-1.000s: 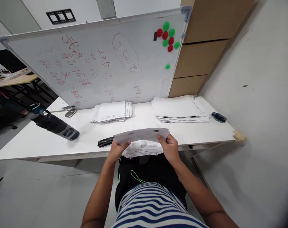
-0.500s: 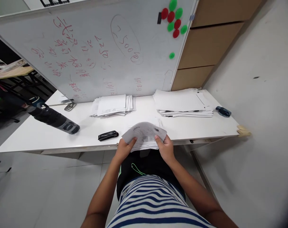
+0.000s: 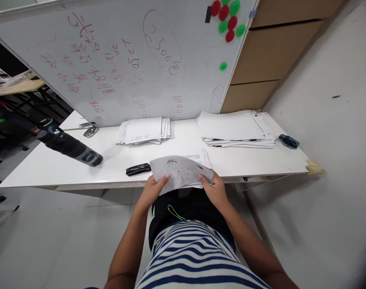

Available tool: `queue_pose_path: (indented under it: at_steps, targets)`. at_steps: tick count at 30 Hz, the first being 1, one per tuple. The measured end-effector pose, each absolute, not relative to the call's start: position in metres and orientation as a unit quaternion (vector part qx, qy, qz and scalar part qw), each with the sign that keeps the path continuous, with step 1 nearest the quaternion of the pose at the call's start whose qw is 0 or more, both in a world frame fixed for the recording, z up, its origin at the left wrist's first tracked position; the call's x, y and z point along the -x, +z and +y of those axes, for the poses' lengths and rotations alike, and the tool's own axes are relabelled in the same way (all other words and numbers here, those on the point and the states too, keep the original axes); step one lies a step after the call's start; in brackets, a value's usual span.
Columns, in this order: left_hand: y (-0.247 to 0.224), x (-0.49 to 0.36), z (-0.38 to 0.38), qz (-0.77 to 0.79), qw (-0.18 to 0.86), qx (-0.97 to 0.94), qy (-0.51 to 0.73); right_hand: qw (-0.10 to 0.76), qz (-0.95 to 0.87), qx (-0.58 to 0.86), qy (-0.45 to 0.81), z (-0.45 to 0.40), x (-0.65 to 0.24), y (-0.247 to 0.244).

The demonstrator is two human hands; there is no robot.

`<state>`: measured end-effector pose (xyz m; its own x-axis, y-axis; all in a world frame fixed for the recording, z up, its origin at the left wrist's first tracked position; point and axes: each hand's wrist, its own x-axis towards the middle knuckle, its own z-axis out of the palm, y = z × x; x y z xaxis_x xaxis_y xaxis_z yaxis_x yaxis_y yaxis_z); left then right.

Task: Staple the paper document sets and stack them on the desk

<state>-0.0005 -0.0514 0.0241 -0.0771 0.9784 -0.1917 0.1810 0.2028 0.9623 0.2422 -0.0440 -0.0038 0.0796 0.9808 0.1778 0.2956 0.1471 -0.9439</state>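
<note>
Both hands (image 3: 151, 192) hold a marked sheet (image 3: 181, 171) by opposite sides near the table (image 3: 255, 163).

I see a white table (image 3: 116, 176) reaching past both hands. Just left of the left hand (image 3: 152, 191) lies a black stapler (image 3: 138, 169); farther left I have a dark bottle (image 3: 71, 149), with a grey oval item (image 3: 90, 131) beyond it. Ahead of the left hand sits a paper pile (image 3: 145, 130). Ahead and rightward of the right hand (image 3: 216, 190) I see a wider pile (image 3: 235, 125), then a dark item (image 3: 289, 141) farther right.
</note>
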Motion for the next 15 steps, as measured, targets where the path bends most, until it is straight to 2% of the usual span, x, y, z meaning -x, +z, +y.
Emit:
queue_pose_path:
  at_steps: [3, 6, 8, 10, 12, 15]
  targets:
    - [0.026, 0.016, -0.055, 0.598, 0.461, -0.450, 0.476, 0.408, -0.594, 0.582, 0.377, -0.048, -0.252, 0.000]
    - [0.023, 0.041, -0.050, 0.637, 0.324, -0.482, 0.508, 0.357, -0.549, 0.602, 0.457, -0.050, -0.257, -0.003]
    - [0.018, 0.064, -0.041, 0.683, 0.185, -0.548, 0.447, 0.346, -0.519, 0.608, 0.491, -0.050, -0.257, -0.007]
    - [0.009, 0.088, -0.030, 0.714, 0.067, -0.611, 0.335, 0.348, -0.498, 0.610, 0.508, -0.048, -0.256, -0.011]
    - [-0.002, 0.107, -0.021, 0.722, 0.050, -0.642, 0.253, 0.357, -0.481, 0.607, 0.522, -0.047, -0.254, -0.015]
    - [-0.016, 0.122, -0.014, 0.737, 0.070, -0.635, 0.221, 0.382, -0.465, 0.592, 0.536, -0.045, -0.250, -0.017]
